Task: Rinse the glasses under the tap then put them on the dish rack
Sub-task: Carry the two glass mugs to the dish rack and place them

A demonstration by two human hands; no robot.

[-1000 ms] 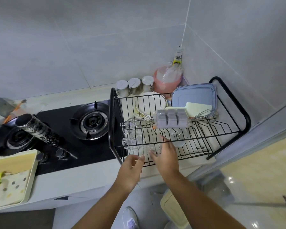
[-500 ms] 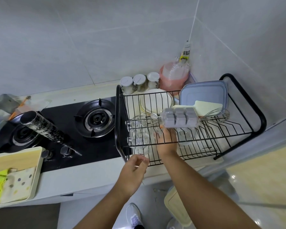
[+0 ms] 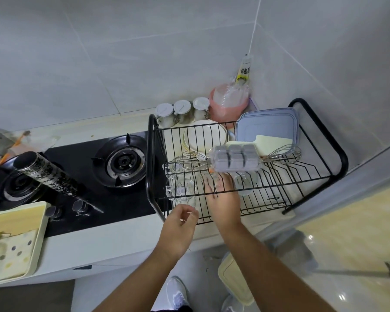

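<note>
1. On the lower tier of the dish rack point(image 3: 150, 154), the right hand point(image 3: 223, 199) reaches in among the glasses point(image 3: 182, 188), just below the grey ice tray point(image 3: 234, 158).
2. Its fingertips point(image 3: 213, 180) are blurred; whether they clasp a glass or lie loose cannot be told.
3. At the rack's front edge the left hand point(image 3: 178, 228) hovers, fingers loosely curled, holding nothing.
4. Likely step: seating a glass. Set it squarely on the wires, clear of its neighbours; let go only once steady, and withdraw low so the tray overhead is not nudged.
</note>
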